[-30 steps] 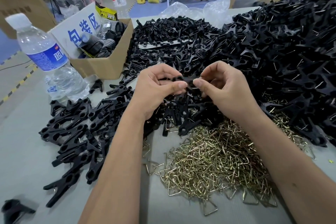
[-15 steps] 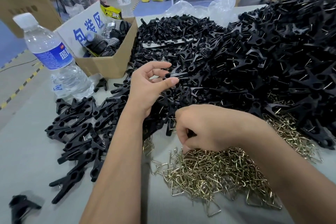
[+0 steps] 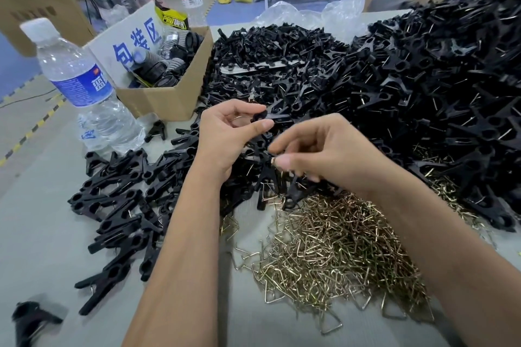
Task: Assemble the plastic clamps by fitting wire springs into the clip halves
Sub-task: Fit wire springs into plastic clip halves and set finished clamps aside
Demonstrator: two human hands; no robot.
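Left hand [image 3: 228, 138]: we pinch the paired black clip halves [image 3: 267, 118] between thumb and fingers, held above the heaps.
Right hand [image 3: 318, 149]: we nip a wire spring [image 3: 273, 161] at our fingertips, just below and right of the left-hand grip; blurred.
Handling: halves look light, rigid, smooth; we judge the hold best near the pivot ring. The spring is thin, stiff and springy, apt to flick away.
Stock: spring pile [image 3: 338, 251] below our grips; clamp heap [image 3: 423, 87] beyond.
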